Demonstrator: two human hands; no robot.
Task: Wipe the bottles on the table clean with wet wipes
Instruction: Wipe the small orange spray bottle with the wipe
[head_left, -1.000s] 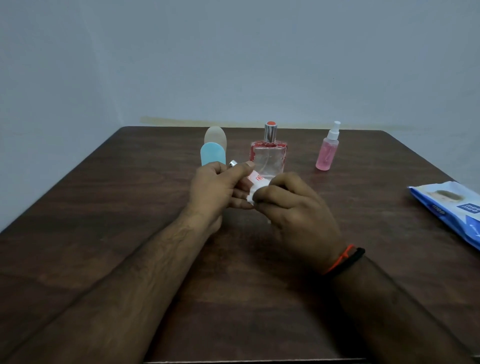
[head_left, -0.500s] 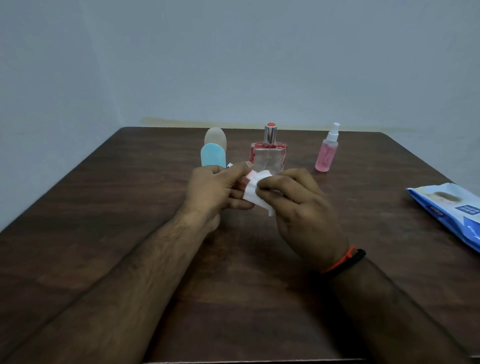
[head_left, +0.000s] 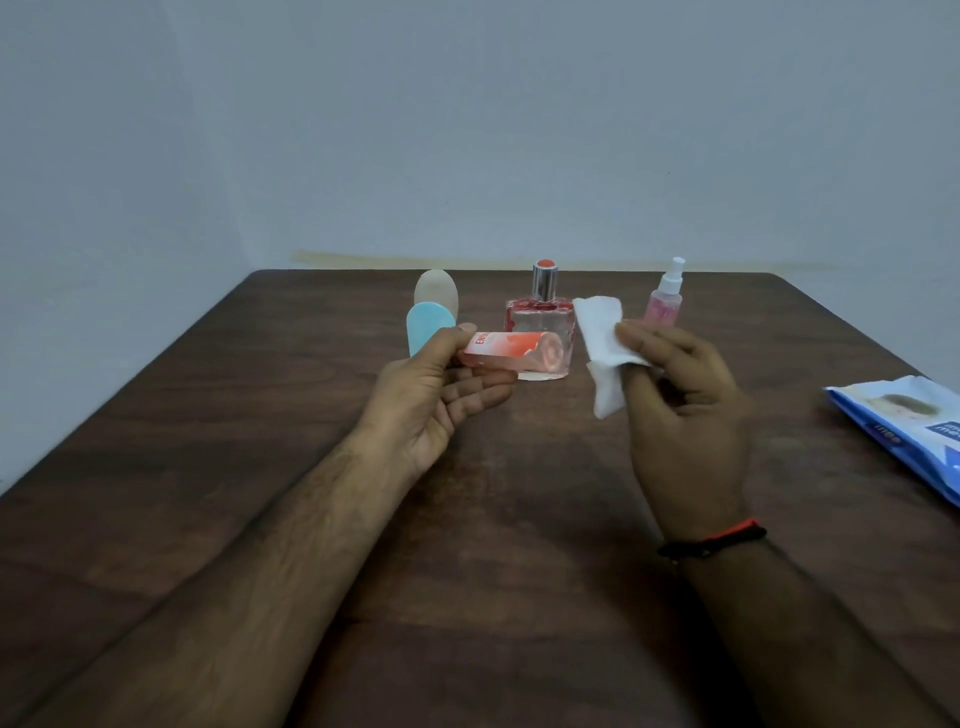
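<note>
My left hand (head_left: 441, 389) holds a small pink and white bottle (head_left: 511, 352) lying sideways above the table, its base pointing right. A white wet wipe (head_left: 602, 343) is pinched in my right hand (head_left: 680, 410), a hand's width right of that bottle and not touching it. Behind them on the dark wooden table (head_left: 260, 467) stand a square glass perfume bottle (head_left: 540, 317) with a silver neck and red cap, a pink spray bottle (head_left: 664, 299) and a blue bottle (head_left: 426, 332) with a pale oval one (head_left: 437, 293) behind it.
A blue and white wet wipe pack (head_left: 909, 436) lies at the table's right edge. A plain wall rises right behind the table's far edge.
My hands have come apart: the right hand drew the wipe off the small bottle to the right, and the left hand turned palm up with the bottle now fully in sight.
</note>
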